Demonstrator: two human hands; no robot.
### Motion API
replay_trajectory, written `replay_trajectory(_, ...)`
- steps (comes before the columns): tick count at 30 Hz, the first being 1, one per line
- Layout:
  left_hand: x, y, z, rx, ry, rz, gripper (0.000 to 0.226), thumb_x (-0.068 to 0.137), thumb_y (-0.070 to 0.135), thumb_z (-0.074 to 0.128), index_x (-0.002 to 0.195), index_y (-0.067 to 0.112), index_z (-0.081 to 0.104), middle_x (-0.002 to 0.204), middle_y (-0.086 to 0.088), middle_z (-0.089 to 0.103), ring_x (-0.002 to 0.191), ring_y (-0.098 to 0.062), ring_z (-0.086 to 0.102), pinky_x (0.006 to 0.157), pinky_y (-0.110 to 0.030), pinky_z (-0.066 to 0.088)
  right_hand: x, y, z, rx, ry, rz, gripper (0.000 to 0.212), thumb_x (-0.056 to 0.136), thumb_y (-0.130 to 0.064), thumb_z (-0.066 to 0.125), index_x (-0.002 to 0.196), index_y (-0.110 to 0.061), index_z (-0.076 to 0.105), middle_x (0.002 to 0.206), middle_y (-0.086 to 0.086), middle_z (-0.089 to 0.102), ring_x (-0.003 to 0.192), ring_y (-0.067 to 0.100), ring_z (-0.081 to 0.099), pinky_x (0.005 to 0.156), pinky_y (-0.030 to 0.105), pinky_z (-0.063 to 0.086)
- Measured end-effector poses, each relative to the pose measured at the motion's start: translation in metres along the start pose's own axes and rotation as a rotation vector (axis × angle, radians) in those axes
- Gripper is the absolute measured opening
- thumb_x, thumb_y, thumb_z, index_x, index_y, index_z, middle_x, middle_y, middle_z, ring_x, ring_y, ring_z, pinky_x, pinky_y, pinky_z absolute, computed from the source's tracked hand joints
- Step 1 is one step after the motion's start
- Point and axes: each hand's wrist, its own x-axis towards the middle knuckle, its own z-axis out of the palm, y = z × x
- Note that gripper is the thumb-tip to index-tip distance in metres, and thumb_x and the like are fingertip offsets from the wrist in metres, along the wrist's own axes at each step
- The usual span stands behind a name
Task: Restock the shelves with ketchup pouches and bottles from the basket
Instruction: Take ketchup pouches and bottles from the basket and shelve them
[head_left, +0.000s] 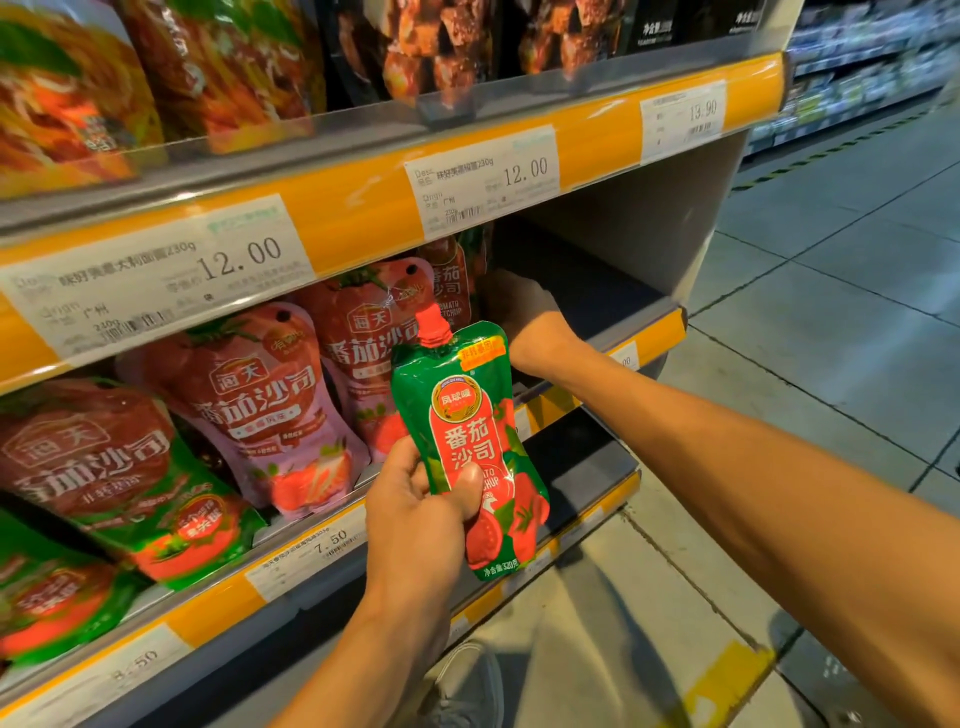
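Left hand (415, 512) grips green spouted ketchup pouch (470, 441) before orange-edged shelf (649, 332). Right hand (519, 312) reaches into shelf behind the pouch; fingers hidden, state undeterminable.

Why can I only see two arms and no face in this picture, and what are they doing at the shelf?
The picture comes from a camera worn on a person's head, looking forward and down, so you see what that person sees: their own arms, not their face. There is no robot here, just a person in a shop.

The left hand holds a green ketchup pouch with a red spout on top. The right hand reaches into the shelf, beside the last pouch in the row, where there is a dark gap; its fingers are hidden, so I cannot tell what they do.

On the shelf stand pink ketchup pouches in a row. White price tags hang on the orange rail above. Below, a grey shoe shows on the floor.
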Motion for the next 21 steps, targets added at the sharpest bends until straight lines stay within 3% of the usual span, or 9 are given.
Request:
replay_trajectory(4,-0.002,0.001,0.007,-0.001,-0.028,0.009,0.032,0.093,-0.004,0.061,0.112,0.022,0.064,0.096,0.001,0.078,0.088,-0.015,0.075,0.063,-0.022,0.059,-0.014,0.0,-0.006,0.273,-0.006,-0.007,0.043,0.091,-0.01,0.073,0.131,-0.004,0.059,0.126,0.01,0.067,0.117,0.023,0.064,0.097,0.029,0.05)
replay_trajectory(6,-0.001,0.003,0.011,0.007,-0.048,0.02,0.033,0.093,-0.004,0.06,0.112,0.023,0.064,0.098,0.001,0.078,0.091,-0.017,0.075,0.069,-0.026,0.061,-0.026,0.001,-0.013,0.453,0.077,-0.002,0.032,0.089,-0.004,0.073,0.119,0.0,0.065,0.108,0.004,0.07,0.096,0.011,0.069,0.087,0.024,0.054)
replay_trajectory(10,0.003,0.012,0.018,-0.004,-0.077,0.051,0.033,0.092,-0.009,0.059,0.113,0.016,0.064,0.098,-0.002,0.078,0.089,-0.018,0.075,0.066,-0.023,0.059,-0.065,0.011,-0.027,0.729,0.194,0.111,0.0,0.094,-0.017,0.068,0.094,-0.017,0.068,0.089,0.002,0.073,0.087,0.015,0.069,0.079,0.029,0.058)
replay_trajectory(13,0.006,0.018,0.02,-0.003,-0.072,0.074,0.031,0.091,-0.009,0.06,0.109,0.016,0.065,0.095,0.0,0.077,0.086,-0.014,0.074,0.064,-0.021,0.058,-0.103,0.027,-0.041,0.9,0.067,0.156,0.02,0.091,-0.04,0.07,0.093,-0.02,0.073,0.092,0.007,0.077,0.083,0.017,0.074,0.07,0.025,0.059)
replay_trajectory(16,0.008,0.021,0.025,-0.001,-0.068,0.078,0.031,0.089,-0.011,0.061,0.106,0.014,0.066,0.09,0.001,0.077,0.079,-0.011,0.074,0.061,-0.02,0.056,-0.135,0.038,-0.045,0.767,-0.193,0.157,0.041,0.081,-0.056,0.074,0.108,-0.026,0.07,0.104,-0.004,0.076,0.097,0.012,0.073,0.073,0.022,0.058)
replay_trajectory(18,0.007,0.023,0.032,-0.015,-0.077,0.076,0.031,0.087,-0.013,0.061,0.106,0.012,0.067,0.092,-0.002,0.077,0.083,-0.015,0.074,0.065,-0.024,0.058,-0.148,0.041,-0.043,0.766,-0.249,0.129,0.037,0.077,-0.049,0.075,0.109,-0.032,0.07,0.105,-0.008,0.076,0.101,0.01,0.072,0.076,0.021,0.058)
replay_trajectory(21,0.005,0.024,0.042,0.014,-0.054,0.103,0.031,0.085,-0.013,0.064,0.098,0.015,0.07,0.09,-0.002,0.077,0.084,-0.017,0.073,0.067,-0.026,0.058,-0.157,0.039,-0.044,0.809,-0.219,0.087,0.029,0.08,-0.04,0.073,0.107,-0.031,0.071,0.105,-0.001,0.077,0.1,0.015,0.073,0.083,0.025,0.059)
